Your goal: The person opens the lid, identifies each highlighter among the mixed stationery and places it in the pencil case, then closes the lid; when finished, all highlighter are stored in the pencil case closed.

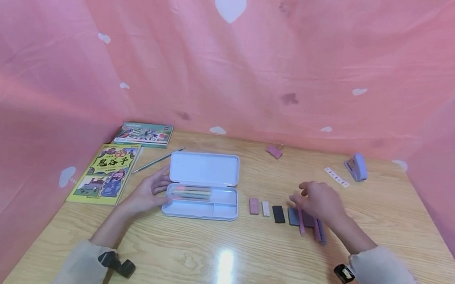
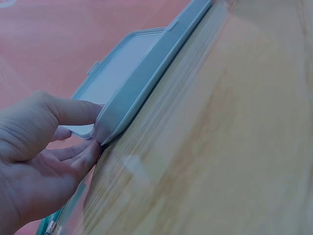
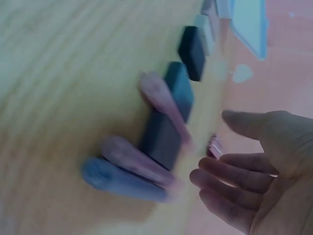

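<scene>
My left hand (image 1: 149, 192) pinches the left end of an open pale blue pencil case (image 1: 190, 209). The left wrist view shows the thumb and fingers on a corner of the case (image 2: 142, 83). Several slim pens (image 1: 193, 193) lie in its back compartment. With fingers apart and nothing visible between them, my right hand (image 1: 320, 203) hovers over a blue and dark block (image 3: 181, 90). A pink pen (image 3: 164, 100) lies across this block. Beside it are a second pink pen (image 3: 137, 159) and a blue-purple pen (image 3: 122, 182), both blurred.
Between case and block sit a pink eraser (image 1: 253, 206), a white eraser (image 1: 265, 208) and a black block (image 1: 279, 214). Farther back are a pink binder clip (image 1: 274, 151), a label strip (image 1: 336, 177) and a purple stapler (image 1: 356, 167). Books (image 1: 106, 172) and a thin rod (image 1: 158, 160) lie left.
</scene>
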Demonstrator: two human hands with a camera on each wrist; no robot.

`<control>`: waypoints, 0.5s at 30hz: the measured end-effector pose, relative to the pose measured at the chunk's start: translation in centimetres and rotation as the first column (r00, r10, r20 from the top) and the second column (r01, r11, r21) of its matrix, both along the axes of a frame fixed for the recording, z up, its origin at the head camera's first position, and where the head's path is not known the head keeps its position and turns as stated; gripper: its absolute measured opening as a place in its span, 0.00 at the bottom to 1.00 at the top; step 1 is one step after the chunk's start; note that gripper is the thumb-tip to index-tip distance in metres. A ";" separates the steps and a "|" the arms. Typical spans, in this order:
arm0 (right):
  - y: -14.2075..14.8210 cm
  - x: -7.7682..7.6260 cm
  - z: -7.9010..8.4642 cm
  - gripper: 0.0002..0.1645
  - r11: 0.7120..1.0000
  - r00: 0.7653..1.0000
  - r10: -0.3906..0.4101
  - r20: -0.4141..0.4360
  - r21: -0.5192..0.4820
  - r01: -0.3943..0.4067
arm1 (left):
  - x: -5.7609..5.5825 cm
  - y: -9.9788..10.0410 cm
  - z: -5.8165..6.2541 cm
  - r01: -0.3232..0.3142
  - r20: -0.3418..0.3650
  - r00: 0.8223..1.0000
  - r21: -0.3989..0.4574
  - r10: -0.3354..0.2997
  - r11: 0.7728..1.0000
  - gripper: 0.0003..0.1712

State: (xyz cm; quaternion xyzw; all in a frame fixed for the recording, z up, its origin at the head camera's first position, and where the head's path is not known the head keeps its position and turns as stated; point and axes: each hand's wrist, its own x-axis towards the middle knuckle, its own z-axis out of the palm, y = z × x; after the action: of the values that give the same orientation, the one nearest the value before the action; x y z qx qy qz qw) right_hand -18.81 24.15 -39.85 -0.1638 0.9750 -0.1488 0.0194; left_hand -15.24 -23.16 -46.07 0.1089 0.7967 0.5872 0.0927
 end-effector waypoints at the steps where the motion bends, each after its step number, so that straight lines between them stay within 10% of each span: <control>1: 0.0 0.0 -0.4 0.21 1.000 1.000 -0.002 -0.005 0.001 0.002 | 0.0 0.0 0.0 0.000 0.000 1.000 -0.001 0.000 1.000 0.57; 15: -0.2 0.1 -1.7 0.16 0.992 0.996 -0.092 0.012 -0.091 0.092 | -0.2 -0.2 -0.3 -0.004 -0.012 1.000 0.000 0.004 1.000 0.57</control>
State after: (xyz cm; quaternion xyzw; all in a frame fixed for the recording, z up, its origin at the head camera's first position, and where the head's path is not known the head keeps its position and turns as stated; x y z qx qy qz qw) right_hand -18.67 23.99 -41.50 -0.1189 0.9736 -0.1948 0.0088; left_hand -15.44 -23.37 -46.36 0.1106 0.7976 0.5865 0.0868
